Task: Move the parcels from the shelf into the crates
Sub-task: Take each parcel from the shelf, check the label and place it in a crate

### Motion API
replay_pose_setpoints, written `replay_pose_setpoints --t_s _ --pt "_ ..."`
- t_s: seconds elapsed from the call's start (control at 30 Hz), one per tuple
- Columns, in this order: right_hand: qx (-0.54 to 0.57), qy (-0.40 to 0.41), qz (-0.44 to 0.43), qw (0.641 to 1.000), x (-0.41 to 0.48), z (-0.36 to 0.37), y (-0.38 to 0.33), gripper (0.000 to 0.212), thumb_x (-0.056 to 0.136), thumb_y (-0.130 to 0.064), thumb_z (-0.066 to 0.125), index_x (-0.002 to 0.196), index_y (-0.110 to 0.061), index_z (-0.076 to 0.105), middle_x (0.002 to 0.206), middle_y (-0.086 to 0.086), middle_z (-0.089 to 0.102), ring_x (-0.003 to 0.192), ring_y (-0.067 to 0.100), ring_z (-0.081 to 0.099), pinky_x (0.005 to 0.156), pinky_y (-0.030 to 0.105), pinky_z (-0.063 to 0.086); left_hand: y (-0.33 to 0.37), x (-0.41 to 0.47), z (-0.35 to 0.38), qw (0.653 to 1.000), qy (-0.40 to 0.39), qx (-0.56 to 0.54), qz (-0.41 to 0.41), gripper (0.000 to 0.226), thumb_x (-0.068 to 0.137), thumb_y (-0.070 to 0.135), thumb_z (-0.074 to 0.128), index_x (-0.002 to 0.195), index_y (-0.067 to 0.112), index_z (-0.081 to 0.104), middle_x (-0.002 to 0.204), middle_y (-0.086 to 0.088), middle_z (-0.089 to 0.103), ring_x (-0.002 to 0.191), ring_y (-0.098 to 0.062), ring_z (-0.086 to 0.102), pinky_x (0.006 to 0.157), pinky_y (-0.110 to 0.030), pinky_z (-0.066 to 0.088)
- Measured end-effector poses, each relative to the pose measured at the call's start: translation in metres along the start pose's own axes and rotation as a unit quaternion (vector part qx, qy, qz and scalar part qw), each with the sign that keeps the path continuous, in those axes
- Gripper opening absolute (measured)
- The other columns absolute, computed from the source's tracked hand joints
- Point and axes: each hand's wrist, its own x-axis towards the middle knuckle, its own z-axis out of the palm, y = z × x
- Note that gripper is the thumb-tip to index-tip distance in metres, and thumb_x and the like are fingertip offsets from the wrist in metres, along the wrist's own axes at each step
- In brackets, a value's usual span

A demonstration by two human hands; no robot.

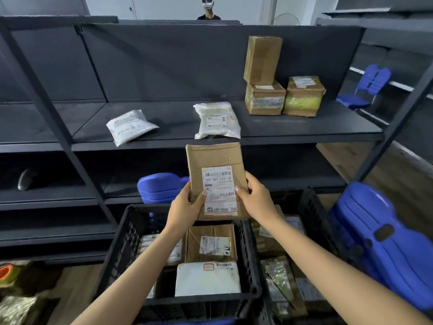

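Both forearms reach in from the near edge of view. Left hand [187,207] and right hand [255,198] are each clamped on the lower sides of one flat brown parcel [216,170], label facing the camera. It is held upright in the air, above the far rim of the left crate [121,245] and in front of the shelf's [304,127] front edge.

Left crate: partly filled — a brown box [210,242] toward the far side, a white mailer [206,280] at the near side, more parcels beside them. Right crate [311,207], touching the left one, also holds parcels.

Remaining on the shelf: a white bag [130,126] left of centre near the front edge, a second white bag [218,120] at centre, and three cartons toward the right end — a tall carton [262,59] stacked on a low carton [264,97], with a third carton [303,96] just beside it.

Assessment: the transfer step is in hand, parcel lifted but not yet deposited. The next move calls for lowering it flat into a crate, on top of its contents, and then releasing both grips. Five parcels remain.
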Motion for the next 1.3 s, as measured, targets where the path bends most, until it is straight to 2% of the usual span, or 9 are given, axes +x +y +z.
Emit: replay_pose_setpoints --t_s 0.1,0.23,0.43,0.63,0.7,0.77,0.9,1.13,1.3 --pt "-0.008 0.020 0.027 0.999 -0.007 -0.023 0.018 0.044 0.098 -0.017 0.052 0.141 -0.023 0.045 0.129 -0.010 0.059 0.114 0.002 0.056 0.088 0.013 0.044 0.007 -0.002 0.027 1.000 -0.028 0.012 -0.006 0.035 0.093 0.033 0.058 0.127 0.027 0.053 0.107 0.013 0.068 0.097 -0.009 0.065 0.088 -0.035 0.053" --pt "-0.015 0.044 0.061 0.997 -0.020 -0.060 0.044 0.046 0.097 -0.016 0.052 0.142 -0.023 0.044 0.130 -0.009 0.059 0.118 0.007 0.054 0.089 0.018 0.043 0.019 -0.007 0.072 0.997 -0.076 0.013 -0.013 0.042 0.093 0.033 0.058 0.133 0.025 0.046 0.113 0.010 0.067 0.100 -0.013 0.065 0.087 -0.041 0.054" --pt "-0.042 0.069 0.079 0.994 -0.032 -0.127 0.095 0.044 0.097 -0.016 0.052 0.140 -0.026 0.046 0.113 -0.020 0.056 0.084 -0.017 0.051 0.060 -0.001 0.041 0.035 -0.018 0.156 0.992 -0.118 0.008 -0.032 0.050 0.092 0.032 0.057 0.139 0.028 0.040 0.107 0.015 0.064 0.100 -0.012 0.063 0.087 -0.037 0.054" --pt "-0.084 0.048 0.105 0.990 -0.034 -0.189 0.154 0.046 0.098 -0.020 0.051 0.142 -0.028 0.041 0.122 -0.014 0.061 0.097 -0.005 0.054 0.059 -0.002 0.038 0.045 -0.027 0.240 0.990 -0.123 0.019 -0.063 0.048 0.092 0.032 0.056 0.137 0.029 0.041 0.106 0.012 0.065 0.098 -0.015 0.065 0.085 -0.036 0.054" --pt "-0.085 0.038 0.118 0.989 -0.034 -0.204 0.172 0.048 0.098 -0.021 0.051 0.144 -0.025 0.039 0.129 -0.010 0.060 0.109 0.003 0.058 0.072 0.000 0.040 0.047 -0.032 0.263 0.989 -0.121 0.023 -0.077 0.048 0.092 0.033 0.056 0.137 0.027 0.042 0.107 0.009 0.066 0.096 -0.016 0.065 0.080 -0.034 0.053" --pt "-0.090 0.026 0.136 0.986 -0.037 -0.216 0.188 0.052 0.098 -0.021 0.052 0.147 -0.021 0.035 0.135 -0.005 0.056 0.121 0.013 0.055 0.089 0.014 0.041 0.047 -0.040 0.282 0.987 -0.125 0.030 -0.092 0.047 0.092 0.034 0.056 0.136 0.023 0.043 0.108 0.004 0.067 0.096 -0.020 0.066 0.072 -0.030 0.053" --pt "-0.116 0.000 0.168 0.979 -0.054 -0.229 0.220 0.053 0.098 -0.023 0.052 0.148 -0.018 0.034 0.141 0.001 0.052 0.127 0.018 0.051 0.100 0.029 0.043 0.040 -0.062 0.310 0.980 -0.146 0.029 -0.130 0.045 0.092 0.032 0.056 0.134 0.020 0.044 0.107 -0.004 0.069 0.095 -0.029 0.067 0.068 -0.030 0.051" --pt "-0.104 -0.019 0.209 0.972 -0.093 -0.225 0.262 0.047 0.096 -0.017 0.053 0.142 -0.017 0.042 0.130 -0.001 0.061 0.117 0.015 0.058 0.090 0.021 0.044 0.010 -0.098 0.339 0.965 -0.184 0.036 -0.182 0.040 0.093 0.032 0.055 0.131 0.022 0.045 0.094 0.011 0.065 0.085 -0.015 0.066 0.075 -0.036 0.057" --pt "-0.105 -0.021 0.232 0.967 -0.110 -0.223 0.282 0.046 0.097 -0.018 0.053 0.142 -0.019 0.042 0.131 -0.002 0.060 0.118 0.016 0.057 0.087 0.020 0.043 -0.005 -0.114 0.356 0.961 -0.203 0.049 -0.183 0.037 0.094 0.030 0.054 0.129 0.023 0.046 0.087 0.009 0.067 0.073 -0.014 0.064 0.065 -0.031 0.050"
